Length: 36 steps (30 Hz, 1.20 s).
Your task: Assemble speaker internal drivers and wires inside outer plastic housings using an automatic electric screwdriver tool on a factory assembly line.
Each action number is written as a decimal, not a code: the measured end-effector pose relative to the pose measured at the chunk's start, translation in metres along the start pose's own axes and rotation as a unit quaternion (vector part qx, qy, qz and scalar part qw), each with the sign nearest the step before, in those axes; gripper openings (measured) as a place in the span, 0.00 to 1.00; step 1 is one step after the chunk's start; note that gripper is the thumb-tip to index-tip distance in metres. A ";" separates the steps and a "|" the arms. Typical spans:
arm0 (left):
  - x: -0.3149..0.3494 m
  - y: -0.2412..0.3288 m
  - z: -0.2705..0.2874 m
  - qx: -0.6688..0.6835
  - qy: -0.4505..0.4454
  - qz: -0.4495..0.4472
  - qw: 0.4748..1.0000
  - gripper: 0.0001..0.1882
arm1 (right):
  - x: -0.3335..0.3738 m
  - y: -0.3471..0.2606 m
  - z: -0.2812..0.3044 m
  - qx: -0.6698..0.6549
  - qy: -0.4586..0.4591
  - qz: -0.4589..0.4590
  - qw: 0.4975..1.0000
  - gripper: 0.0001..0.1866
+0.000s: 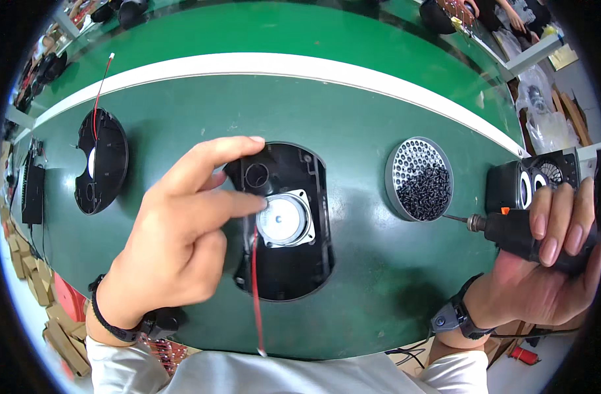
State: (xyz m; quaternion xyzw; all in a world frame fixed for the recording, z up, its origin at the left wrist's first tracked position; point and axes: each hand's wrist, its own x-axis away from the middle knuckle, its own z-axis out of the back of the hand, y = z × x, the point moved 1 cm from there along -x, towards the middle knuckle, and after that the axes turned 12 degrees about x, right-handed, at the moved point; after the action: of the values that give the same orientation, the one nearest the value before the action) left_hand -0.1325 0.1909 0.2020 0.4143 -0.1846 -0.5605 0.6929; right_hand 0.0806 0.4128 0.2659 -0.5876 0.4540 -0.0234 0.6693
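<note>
In front of me lies a black plastic speaker housing half (287,272), its inner side up. A round silver speaker driver (282,220) on a square frame sits in it, with a red wire (256,295) running toward me. My left hand (182,223) reaches over from the left with fingers spread. One fingertip is at the driver's edge and another at the housing's far rim. At the right, my right hand (543,269) is closed around a black electric screwdriver (517,230). Its bit points left, toward a round grey tray (395,164) of black screws (425,190).
Another black housing half (110,161) with a wire stands at the left, near a black power strip-like box (33,187). Black speakers (507,184) stand on the right. A white rail (261,64) crosses behind the green table (359,282). Other people work beyond it.
</note>
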 end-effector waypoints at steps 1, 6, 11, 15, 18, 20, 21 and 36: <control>0.001 0.001 0.004 0.081 -0.011 0.035 0.996 0.18 | 0.000 0.000 -0.001 -0.003 0.002 -0.002 1.000 0.11; 0.000 0.039 -0.021 -0.137 -0.013 0.049 0.989 0.29 | 0.001 -0.002 -0.011 0.048 0.000 0.002 0.999 0.10; 0.007 0.044 -0.025 -0.140 -0.096 0.099 0.980 0.46 | 0.008 -0.002 0.014 0.010 0.012 0.005 1.000 0.09; 0.006 0.045 -0.034 -0.146 -0.086 0.098 0.981 0.43 | 0.002 0.000 0.026 0.005 -0.066 -0.009 0.998 0.12; 0.009 0.037 -0.038 -0.152 -0.068 0.063 0.984 0.40 | -0.014 0.008 0.044 0.006 -0.185 0.004 0.983 0.19; 0.013 0.033 -0.042 -0.145 -0.058 0.051 0.986 0.40 | -0.014 0.014 0.044 0.006 -0.225 0.002 0.974 0.22; 0.015 0.029 -0.045 -0.143 -0.045 0.027 0.988 0.39 | -0.012 0.019 0.044 -0.018 -0.204 0.000 0.979 0.21; 0.017 0.029 -0.050 -0.153 -0.021 -0.012 0.988 0.33 | 0.011 0.038 0.004 0.028 0.012 -0.022 0.999 0.14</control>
State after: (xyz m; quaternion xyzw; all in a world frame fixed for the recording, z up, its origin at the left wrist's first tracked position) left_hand -0.0738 0.1945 0.1919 0.2939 -0.1055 -0.5991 0.7373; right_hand 0.0706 0.4213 0.2278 -0.5780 0.4480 -0.0576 0.6796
